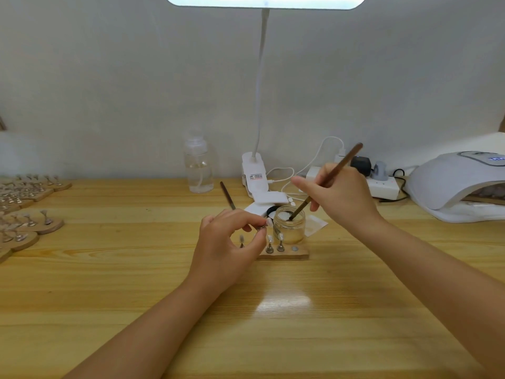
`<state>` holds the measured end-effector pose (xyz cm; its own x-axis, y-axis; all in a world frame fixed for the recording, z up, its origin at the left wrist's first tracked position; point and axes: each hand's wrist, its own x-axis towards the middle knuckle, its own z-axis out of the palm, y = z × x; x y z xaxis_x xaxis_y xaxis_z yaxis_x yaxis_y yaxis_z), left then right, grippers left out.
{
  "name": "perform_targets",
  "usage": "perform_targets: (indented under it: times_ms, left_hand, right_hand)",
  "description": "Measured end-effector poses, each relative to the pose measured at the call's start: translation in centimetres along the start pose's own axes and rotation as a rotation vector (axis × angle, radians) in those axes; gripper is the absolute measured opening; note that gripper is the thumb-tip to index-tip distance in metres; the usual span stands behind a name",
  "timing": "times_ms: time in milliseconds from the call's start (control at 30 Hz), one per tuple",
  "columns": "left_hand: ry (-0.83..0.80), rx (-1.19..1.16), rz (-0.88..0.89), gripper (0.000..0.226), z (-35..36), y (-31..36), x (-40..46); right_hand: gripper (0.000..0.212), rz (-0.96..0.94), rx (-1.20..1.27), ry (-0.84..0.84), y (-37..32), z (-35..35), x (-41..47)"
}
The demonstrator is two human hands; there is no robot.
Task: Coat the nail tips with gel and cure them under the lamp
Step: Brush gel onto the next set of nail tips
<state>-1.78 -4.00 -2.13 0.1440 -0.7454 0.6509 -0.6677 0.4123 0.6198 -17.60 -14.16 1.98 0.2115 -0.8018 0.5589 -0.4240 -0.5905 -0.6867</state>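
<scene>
Head: nail tip point(269, 221) between left fingers point(257, 223)

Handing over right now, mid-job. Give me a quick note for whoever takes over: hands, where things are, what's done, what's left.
Left hand: pinches one nail tip on its metal stand, lifted off the wooden holder.
Right hand: grips the brush, bristles dipped in the glass jar behind the holder.
Holder: three tips standing; one magnet spot at the right end bare.
Curing lamp: far right; something inside, unclear.
Done: brush being loaded.
Left: coat the held tip, reseat it, cure. More holders of tips sit far left, coating state unclear.
</scene>
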Motion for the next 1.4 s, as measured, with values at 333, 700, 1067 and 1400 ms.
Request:
perform_targets:
  times_ms: [333,700,1067,1400]
  left_hand:
    - [-0.002,0.003,-0.003,0.012,0.0,-0.1,0.0]
    - [0.006,-0.021,-0.005,0.01,0.0,-0.2,0.0]
    - [0.002,-0.022,-0.009,0.009,0.0,-0.4,0.0]
    - [0.013,-0.028,0.019,0.012,0.1,-0.6,0.0]
  right_hand:
    - [0.041,-0.024,-0.255,-0.086,0.0,1.7,0.2]
    - [0.041,0.105,-0.079,0.122,-0.1,-0.2,0.5]
    - [0.041,0.264,0.01,0.255,1.1,-1.2,0.1]
    - [0.033,-0.048,0.437,0.272,-0.5,-0.2,-3.7]
